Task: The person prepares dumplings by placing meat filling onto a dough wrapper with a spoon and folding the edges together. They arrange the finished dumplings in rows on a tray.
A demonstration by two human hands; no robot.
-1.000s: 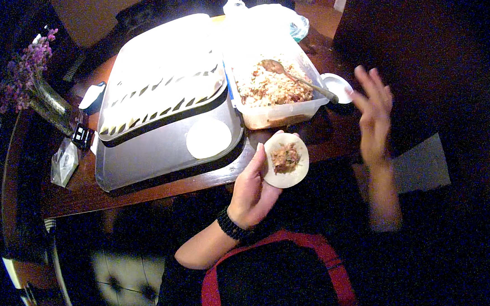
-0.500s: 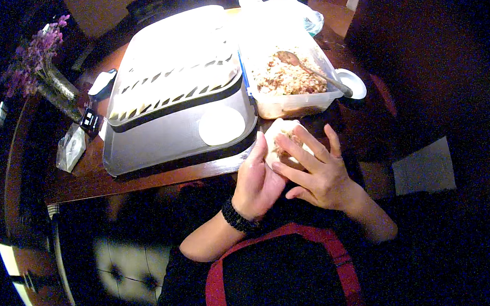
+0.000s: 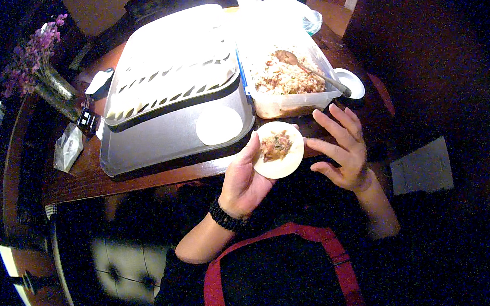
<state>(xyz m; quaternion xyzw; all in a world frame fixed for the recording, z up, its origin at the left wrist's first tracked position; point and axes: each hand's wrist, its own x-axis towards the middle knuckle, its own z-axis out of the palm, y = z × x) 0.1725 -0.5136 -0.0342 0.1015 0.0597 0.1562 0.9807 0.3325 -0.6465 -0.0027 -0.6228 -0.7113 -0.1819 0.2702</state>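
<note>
On my left hand (image 3: 244,181) rests a round, pale dumpling wrapper (image 3: 282,166), with the thumb at its left edge and the fingers beneath it. A mound of minced filling (image 3: 276,145) lies on the middle of the wrapper. My right hand (image 3: 343,147) hangs just to the right, fingers spread, holding nothing and apart from the wrapper's edge. Beyond the hands stands a clear plastic tub (image 3: 298,106) of the same sort of filling, with a spoon (image 3: 316,73) lying across it. Another pale wrapper (image 3: 219,125) or small stack lies on the grey tray.
The grey tray (image 3: 144,148) sits at the table's front left. A second tray (image 3: 169,104) over its far part bears rows of pale, overexposed pieces. A small white dish (image 3: 351,83) is right of the tub. Purple flowers (image 3: 34,56) in a vase and a small packet (image 3: 69,147) stand left.
My right hand has drawn away from the filling to the right. The wrapper now lies flatter and fully in view, and my left hand has shifted slightly left.
</note>
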